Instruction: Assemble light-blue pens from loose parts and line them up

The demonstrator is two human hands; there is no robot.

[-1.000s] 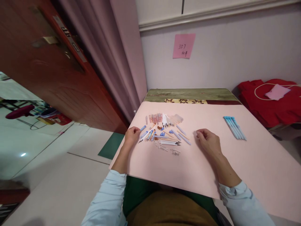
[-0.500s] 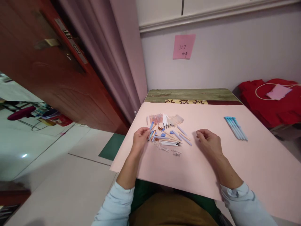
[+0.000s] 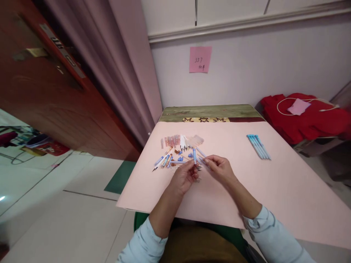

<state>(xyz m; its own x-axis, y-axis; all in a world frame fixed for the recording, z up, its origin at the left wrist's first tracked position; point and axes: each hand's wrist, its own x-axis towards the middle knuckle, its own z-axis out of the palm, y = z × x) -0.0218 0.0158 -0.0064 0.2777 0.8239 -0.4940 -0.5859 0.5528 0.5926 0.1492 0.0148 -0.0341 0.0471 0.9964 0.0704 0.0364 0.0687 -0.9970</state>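
Observation:
My left hand [image 3: 185, 176] is closed in a pinch on a short blue pen piece [image 3: 194, 155], which stands upright above the fingertips. Close on its right, my right hand [image 3: 221, 168] pinches the end of a lilac pen barrel [image 3: 202, 160], partly covered by the fingers. Behind the hands lie pinkish printed tubes [image 3: 172, 141], white refills with dark tips [image 3: 183, 141] and clear plastic pieces [image 3: 196, 139]. To the left are printed blue and orange barrels [image 3: 168, 160]. Small blue pieces [image 3: 180, 159] and brown pieces [image 3: 177, 151] are scattered between. My left hand hides some parts.
Several light-blue pens [image 3: 259, 147] lie side by side on the right of the pink-covered table [image 3: 287, 197]. Beyond the table's right edge is red cloth [image 3: 296, 126] with a cable. A pink note [image 3: 200, 59] hangs on the wall; a wooden door [image 3: 68, 109] stands left.
My left hand has moved right to the middle, holding the blue piece upright. My right hand has come in leftward to the lilac barrel. A white refill now lies at the left. The view has turned right.

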